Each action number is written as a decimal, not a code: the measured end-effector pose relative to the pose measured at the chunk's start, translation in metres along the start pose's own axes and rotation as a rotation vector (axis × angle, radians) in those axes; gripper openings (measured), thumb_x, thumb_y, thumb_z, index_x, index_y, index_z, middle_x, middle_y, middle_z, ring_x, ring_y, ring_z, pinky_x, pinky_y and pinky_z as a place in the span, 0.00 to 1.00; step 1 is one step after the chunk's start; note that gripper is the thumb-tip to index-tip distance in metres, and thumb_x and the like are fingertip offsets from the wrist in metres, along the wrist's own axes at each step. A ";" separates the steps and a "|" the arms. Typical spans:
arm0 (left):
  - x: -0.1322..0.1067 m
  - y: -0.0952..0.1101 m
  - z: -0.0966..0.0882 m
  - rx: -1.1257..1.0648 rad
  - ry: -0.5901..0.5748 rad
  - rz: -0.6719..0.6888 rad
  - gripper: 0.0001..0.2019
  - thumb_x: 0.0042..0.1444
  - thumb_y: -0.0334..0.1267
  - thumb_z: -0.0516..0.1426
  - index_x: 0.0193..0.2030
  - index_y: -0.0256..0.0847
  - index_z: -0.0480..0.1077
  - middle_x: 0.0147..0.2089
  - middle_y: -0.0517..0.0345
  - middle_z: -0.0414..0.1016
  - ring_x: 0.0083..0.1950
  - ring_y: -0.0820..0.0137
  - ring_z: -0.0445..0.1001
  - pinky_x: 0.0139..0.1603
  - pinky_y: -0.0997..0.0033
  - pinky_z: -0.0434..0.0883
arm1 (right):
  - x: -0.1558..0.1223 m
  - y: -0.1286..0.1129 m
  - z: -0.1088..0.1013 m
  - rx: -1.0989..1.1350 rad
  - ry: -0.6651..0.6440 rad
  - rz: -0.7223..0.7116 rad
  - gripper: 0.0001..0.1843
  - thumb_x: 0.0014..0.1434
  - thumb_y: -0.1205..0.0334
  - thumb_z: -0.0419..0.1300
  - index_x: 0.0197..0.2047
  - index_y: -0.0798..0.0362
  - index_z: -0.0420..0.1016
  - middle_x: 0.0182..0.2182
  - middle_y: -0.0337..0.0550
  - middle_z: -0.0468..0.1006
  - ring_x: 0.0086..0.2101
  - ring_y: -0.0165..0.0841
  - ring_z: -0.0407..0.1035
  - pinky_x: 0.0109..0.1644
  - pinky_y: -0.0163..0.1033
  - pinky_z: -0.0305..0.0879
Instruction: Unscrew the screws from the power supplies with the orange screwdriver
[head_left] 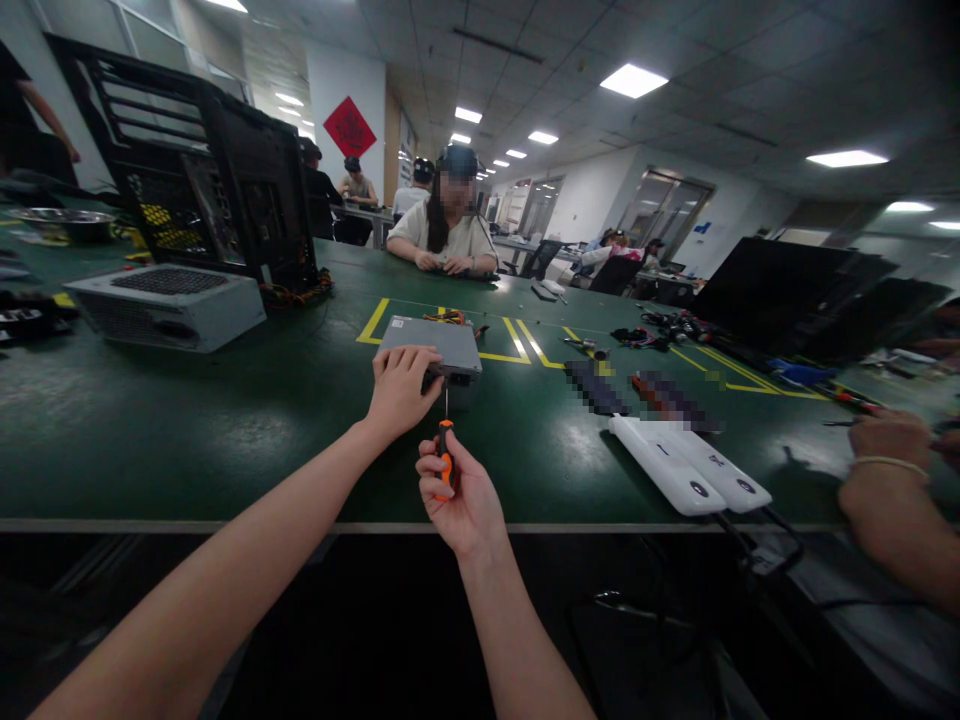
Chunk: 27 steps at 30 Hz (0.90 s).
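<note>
A grey metal computer power supply [439, 343] lies on the green table in front of me, with coloured cables [450, 317] at its far side. My left hand [401, 388] grips its near left corner, fingers over the top and the thumb at the front face. In my right hand [463, 490] is a screwdriver [447, 462] with an orange and black handle. Its thin shaft points away from me at the front face of the power supply. Whether the tip sits in a screw is too small to tell.
A second power supply [169, 305] and an open black computer case [202, 180] stand at left. White power banks [675, 465] lie at right beside blurred phones. Cables [660, 325] and black panels [795, 290] are farther right. A co-worker's hand [892, 450] is at the right edge; another person [446, 225] sits opposite.
</note>
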<state>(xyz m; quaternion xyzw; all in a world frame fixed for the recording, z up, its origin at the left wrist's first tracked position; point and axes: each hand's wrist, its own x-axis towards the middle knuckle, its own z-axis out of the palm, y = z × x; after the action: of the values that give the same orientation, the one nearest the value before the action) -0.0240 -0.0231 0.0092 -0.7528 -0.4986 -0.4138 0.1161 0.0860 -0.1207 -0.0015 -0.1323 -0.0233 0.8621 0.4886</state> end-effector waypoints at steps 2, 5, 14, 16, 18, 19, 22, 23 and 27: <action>0.000 0.000 0.000 0.007 -0.002 0.001 0.11 0.54 0.37 0.52 0.45 0.45 0.65 0.52 0.55 0.69 0.54 0.60 0.62 0.54 0.55 0.52 | 0.000 0.000 0.000 -0.001 0.008 -0.002 0.15 0.65 0.61 0.44 0.32 0.58 0.65 0.27 0.39 0.67 0.21 0.18 0.59 0.15 0.19 0.51; 0.000 0.000 0.000 0.009 -0.001 0.003 0.10 0.54 0.37 0.52 0.45 0.45 0.65 0.52 0.55 0.70 0.54 0.60 0.62 0.54 0.55 0.52 | 0.000 0.000 0.001 -0.029 0.010 0.003 0.13 0.65 0.61 0.46 0.36 0.58 0.67 0.28 0.39 0.67 0.23 0.19 0.61 0.18 0.20 0.56; 0.000 0.000 0.001 -0.008 0.010 0.002 0.10 0.54 0.37 0.53 0.44 0.46 0.65 0.52 0.56 0.70 0.54 0.60 0.62 0.54 0.56 0.52 | 0.000 0.001 0.001 0.019 0.012 -0.006 0.15 0.65 0.62 0.44 0.33 0.60 0.66 0.28 0.41 0.66 0.22 0.19 0.60 0.16 0.19 0.53; 0.000 0.000 0.001 -0.009 0.012 0.001 0.10 0.54 0.37 0.53 0.44 0.46 0.65 0.52 0.56 0.70 0.54 0.60 0.62 0.54 0.56 0.52 | 0.001 0.000 0.000 0.015 -0.005 0.000 0.15 0.65 0.62 0.43 0.35 0.60 0.66 0.28 0.41 0.66 0.23 0.19 0.61 0.18 0.21 0.57; 0.000 -0.001 0.001 -0.002 0.010 0.000 0.10 0.54 0.37 0.53 0.44 0.46 0.65 0.52 0.56 0.70 0.54 0.60 0.62 0.54 0.56 0.52 | 0.001 0.000 -0.001 -0.009 -0.019 0.004 0.16 0.66 0.60 0.42 0.38 0.61 0.67 0.28 0.41 0.67 0.23 0.20 0.62 0.20 0.22 0.60; 0.000 -0.001 0.002 0.001 0.011 0.001 0.10 0.54 0.37 0.53 0.44 0.46 0.65 0.52 0.56 0.70 0.54 0.60 0.63 0.54 0.56 0.52 | 0.000 0.001 -0.001 -0.021 -0.025 0.004 0.16 0.66 0.60 0.42 0.40 0.61 0.67 0.29 0.41 0.67 0.24 0.21 0.62 0.21 0.23 0.60; 0.000 -0.001 0.002 0.003 0.016 0.007 0.10 0.54 0.37 0.53 0.44 0.46 0.65 0.52 0.56 0.70 0.54 0.61 0.63 0.54 0.56 0.52 | 0.000 0.001 0.000 -0.027 -0.034 -0.012 0.17 0.66 0.59 0.42 0.41 0.60 0.66 0.28 0.41 0.66 0.23 0.20 0.61 0.18 0.22 0.56; 0.000 -0.001 0.002 0.002 0.017 0.010 0.10 0.54 0.37 0.53 0.44 0.46 0.65 0.52 0.56 0.70 0.54 0.61 0.63 0.53 0.56 0.52 | 0.000 0.001 0.000 -0.020 -0.026 -0.020 0.16 0.66 0.59 0.42 0.40 0.60 0.66 0.29 0.41 0.66 0.23 0.20 0.61 0.17 0.21 0.55; 0.000 -0.001 0.002 0.003 0.021 0.016 0.10 0.54 0.37 0.53 0.44 0.45 0.64 0.52 0.56 0.69 0.54 0.61 0.62 0.53 0.56 0.52 | 0.001 0.000 0.000 0.014 0.015 -0.035 0.14 0.66 0.62 0.43 0.35 0.60 0.65 0.28 0.41 0.66 0.22 0.19 0.60 0.16 0.20 0.53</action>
<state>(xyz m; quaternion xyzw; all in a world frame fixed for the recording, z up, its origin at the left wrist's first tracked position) -0.0244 -0.0218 0.0077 -0.7521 -0.4920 -0.4201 0.1259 0.0851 -0.1202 -0.0018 -0.1350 -0.0161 0.8525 0.5047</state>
